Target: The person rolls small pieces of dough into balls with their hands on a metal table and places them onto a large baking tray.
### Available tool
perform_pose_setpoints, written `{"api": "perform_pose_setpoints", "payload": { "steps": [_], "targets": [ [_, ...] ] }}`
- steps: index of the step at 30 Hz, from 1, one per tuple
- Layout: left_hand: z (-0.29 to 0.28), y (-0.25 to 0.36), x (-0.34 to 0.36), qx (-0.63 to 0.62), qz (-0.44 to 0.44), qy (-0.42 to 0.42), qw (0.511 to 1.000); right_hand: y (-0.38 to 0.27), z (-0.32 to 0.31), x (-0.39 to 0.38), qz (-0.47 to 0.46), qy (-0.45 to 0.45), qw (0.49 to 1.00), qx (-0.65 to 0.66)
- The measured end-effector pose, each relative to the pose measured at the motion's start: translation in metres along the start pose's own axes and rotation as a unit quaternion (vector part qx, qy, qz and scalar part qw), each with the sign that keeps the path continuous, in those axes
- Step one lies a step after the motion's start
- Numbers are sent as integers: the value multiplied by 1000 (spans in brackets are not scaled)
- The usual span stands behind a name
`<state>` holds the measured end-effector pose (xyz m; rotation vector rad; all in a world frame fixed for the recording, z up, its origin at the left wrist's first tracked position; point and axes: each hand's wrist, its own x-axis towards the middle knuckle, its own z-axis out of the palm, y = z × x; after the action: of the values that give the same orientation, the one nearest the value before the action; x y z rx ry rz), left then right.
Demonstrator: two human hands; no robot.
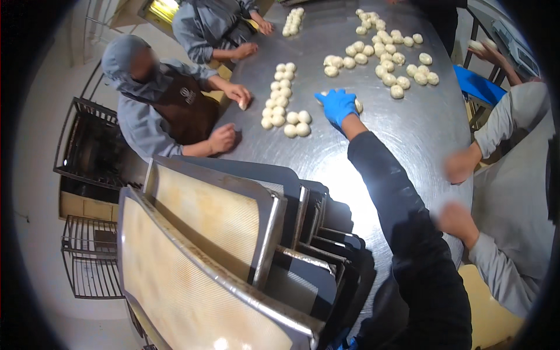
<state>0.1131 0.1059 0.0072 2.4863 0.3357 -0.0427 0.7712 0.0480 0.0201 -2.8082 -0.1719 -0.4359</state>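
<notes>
The blue-gloved right hand (338, 107) lies palm-down, fingers partly spread, over dough balls (359, 107) on the steel tabletop (440, 119), its grip on them too hidden to tell, between orderly dough rows (279, 101) leftward and a looser dough cluster (398, 58) beyond.

The metal table (443, 128) bears dough balls (388, 66) and trays (210, 204).

The right arm (402, 216), black-sleeved, stretches from near the surface's (431, 128) right edge, wrist (353, 126) bare; the blue-gloved right hand (339, 107) lies palm down, fingers (350, 97) spread, their grip hard to judge
</notes>
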Motion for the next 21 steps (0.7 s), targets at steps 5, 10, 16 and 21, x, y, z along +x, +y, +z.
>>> {"api": "perform_pose_setpoints", "payload": {
  "steps": [5, 10, 16, 21],
  "targets": [
    [-1, -9, 6, -5, 45, -1, 999, 64, 7, 1, -41, -21, 998, 53],
    [-7, -15, -20, -2, 22, 29, 999, 28, -10, -45, -24, 41, 999, -17],
    [2, -16, -19, -41, 93, 20, 995, 97, -29, -112, 110, 170, 954, 222],
    [6, -24, -36, -38, 59, 75, 995, 64, -48, -349, 132, 35, 701, 700]
  ]
}}
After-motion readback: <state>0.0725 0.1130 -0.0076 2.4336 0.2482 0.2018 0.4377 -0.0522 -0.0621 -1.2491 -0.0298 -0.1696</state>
